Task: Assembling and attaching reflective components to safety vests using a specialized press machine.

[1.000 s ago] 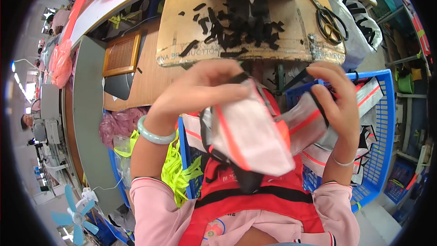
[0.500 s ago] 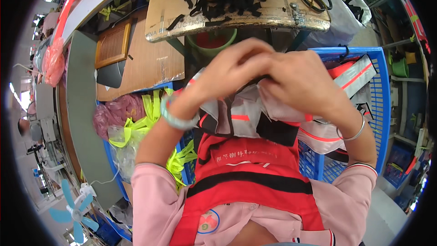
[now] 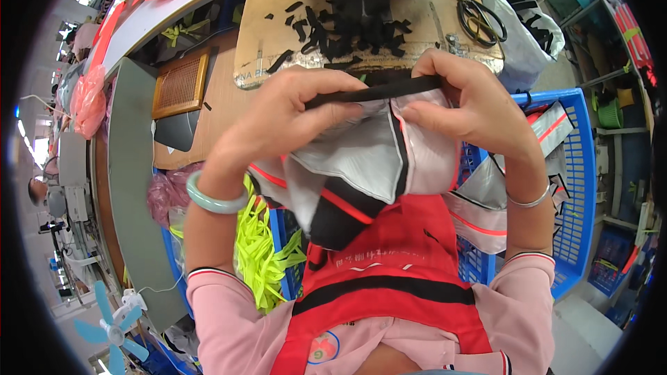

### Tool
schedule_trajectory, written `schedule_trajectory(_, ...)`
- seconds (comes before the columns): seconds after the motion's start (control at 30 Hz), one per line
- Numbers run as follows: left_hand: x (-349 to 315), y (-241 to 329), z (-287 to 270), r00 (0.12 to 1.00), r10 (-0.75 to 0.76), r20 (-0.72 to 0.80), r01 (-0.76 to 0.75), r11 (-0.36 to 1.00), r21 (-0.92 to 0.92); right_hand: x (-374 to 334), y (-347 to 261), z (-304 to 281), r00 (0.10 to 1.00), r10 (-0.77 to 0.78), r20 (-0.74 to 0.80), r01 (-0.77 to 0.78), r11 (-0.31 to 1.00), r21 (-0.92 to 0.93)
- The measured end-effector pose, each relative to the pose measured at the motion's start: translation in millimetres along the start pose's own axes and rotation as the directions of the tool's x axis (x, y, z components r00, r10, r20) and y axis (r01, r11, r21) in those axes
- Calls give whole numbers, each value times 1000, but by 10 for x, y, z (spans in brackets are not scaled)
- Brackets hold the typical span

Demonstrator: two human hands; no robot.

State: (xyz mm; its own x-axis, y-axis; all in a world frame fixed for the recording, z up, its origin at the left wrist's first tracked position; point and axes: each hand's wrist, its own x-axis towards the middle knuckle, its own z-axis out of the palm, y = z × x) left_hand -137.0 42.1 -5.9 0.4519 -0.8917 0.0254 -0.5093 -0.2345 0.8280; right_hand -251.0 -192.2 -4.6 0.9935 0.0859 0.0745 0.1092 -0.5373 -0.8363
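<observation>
Between my two hands hangs a sewn fabric piece [image 3: 361, 153], silvery white with black edging and neon red stripes. Its black bound edge is stretched across the top. My left hand [image 3: 299, 107] pinches that edge on the left, thumb below and fingers above. On the right, my right hand [image 3: 469, 101] grips the same edge, its thumb pressed on the pale fabric. The lower part of the piece drapes over my red apron [image 3: 389, 236]. Folds hide its far side.
Black scraps [image 3: 347, 31] and black-handled scissors [image 3: 479, 21] lie on the cardboard-covered worktop [image 3: 257, 35] ahead. A blue basket [image 3: 577, 167] at right holds similar striped pieces [image 3: 486, 198]. Yellow-green strips [image 3: 260, 257] fill the left side. A fan [image 3: 114, 333] stands lower left.
My hands have moved apart from close together, drawing the black edge out between them. The fabric piece is now lifted and spread open in front of the apron.
</observation>
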Motion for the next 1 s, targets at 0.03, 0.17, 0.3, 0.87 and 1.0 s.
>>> schedule_trajectory(0.03, 80, 7, -92, 999, -13, 53, 9, 997, 81, 57, 40, 35, 998, 63, 0, -63, 995, 80)
schedule_trajectory(0.17, 364, -82, -364, 964, -169, 203, 158, 985, 67, 294, 228, 144, 987, 139, -79, -124, 979, 164)
schedule_trajectory(0.3, 624, -259, -534, 940, -229, 255, 209, 973, 102, 504, 374, 119, 989, 127, -71, -101, 952, 289)
schedule_trajectory(0.87, 1196, -684, -849, 952, -187, 244, 140, 970, 200, 1060, 692, 27, 981, 149, -124, -95, 928, 359)
schedule_trajectory(1.0, 1185, -627, -859, 942, -243, 229, 199, 959, 200, 1070, 684, 4, 980, 135, -148, -80, 941, 329)
